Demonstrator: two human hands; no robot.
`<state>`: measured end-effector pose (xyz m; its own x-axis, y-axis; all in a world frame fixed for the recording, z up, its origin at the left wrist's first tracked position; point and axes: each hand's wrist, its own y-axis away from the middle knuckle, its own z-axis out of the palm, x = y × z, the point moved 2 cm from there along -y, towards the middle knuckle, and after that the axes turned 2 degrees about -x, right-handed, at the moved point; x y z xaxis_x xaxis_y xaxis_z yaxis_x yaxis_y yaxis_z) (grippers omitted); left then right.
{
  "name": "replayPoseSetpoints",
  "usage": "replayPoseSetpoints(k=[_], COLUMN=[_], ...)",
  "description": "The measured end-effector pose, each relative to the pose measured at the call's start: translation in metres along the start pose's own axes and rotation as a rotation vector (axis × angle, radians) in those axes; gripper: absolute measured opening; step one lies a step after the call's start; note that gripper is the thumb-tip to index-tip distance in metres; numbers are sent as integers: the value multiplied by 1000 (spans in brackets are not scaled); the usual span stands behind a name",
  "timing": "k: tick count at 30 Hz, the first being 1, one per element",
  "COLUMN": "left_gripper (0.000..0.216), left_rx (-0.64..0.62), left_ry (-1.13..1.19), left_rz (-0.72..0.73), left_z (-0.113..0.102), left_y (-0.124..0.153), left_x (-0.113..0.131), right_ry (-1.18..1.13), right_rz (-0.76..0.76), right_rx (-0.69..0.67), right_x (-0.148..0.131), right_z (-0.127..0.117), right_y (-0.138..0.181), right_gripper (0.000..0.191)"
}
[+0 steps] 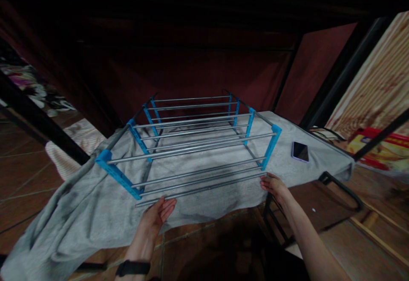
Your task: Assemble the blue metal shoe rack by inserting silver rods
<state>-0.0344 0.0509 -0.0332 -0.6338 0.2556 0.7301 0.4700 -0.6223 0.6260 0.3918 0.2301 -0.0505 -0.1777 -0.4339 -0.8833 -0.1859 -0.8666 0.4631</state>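
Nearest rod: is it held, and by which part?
The open left hand is near the left end of the nearest rod, the right hand at its right end; whether either grips it cannot be told.

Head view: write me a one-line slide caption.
Left hand and right hand at the frontmost metal rod, a blue-and-grey rack behind it on grey cloth, phone to the right.

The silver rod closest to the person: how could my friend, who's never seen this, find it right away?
Find the gray cloth, then the rack with blue supports on it. Look along its near side, by the left hand and right hand. The silver rod is the nearest one; unlike the neighbouring rods, its ends look free of blue supports.
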Motion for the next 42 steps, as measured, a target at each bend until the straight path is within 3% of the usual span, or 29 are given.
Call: replayPoseSetpoints(k=[11,20,42], left_gripper=[6,9,13], left_rx=[43,33,2], left_ry=[56,108,124], left_rz=[0,-9,-40], left_z=[2,-5,-6], left_y=[10,7,4], left_x=[-4,-8,-10], right_ry=[77,0,-12], right_rz=[38,34,-18], right_rx=[-27,-52,-73], right_x=[5,17,10], right_z=[-7,-19,-20], right_y=[-3,-25,-14], right_gripper=[59,47,40])
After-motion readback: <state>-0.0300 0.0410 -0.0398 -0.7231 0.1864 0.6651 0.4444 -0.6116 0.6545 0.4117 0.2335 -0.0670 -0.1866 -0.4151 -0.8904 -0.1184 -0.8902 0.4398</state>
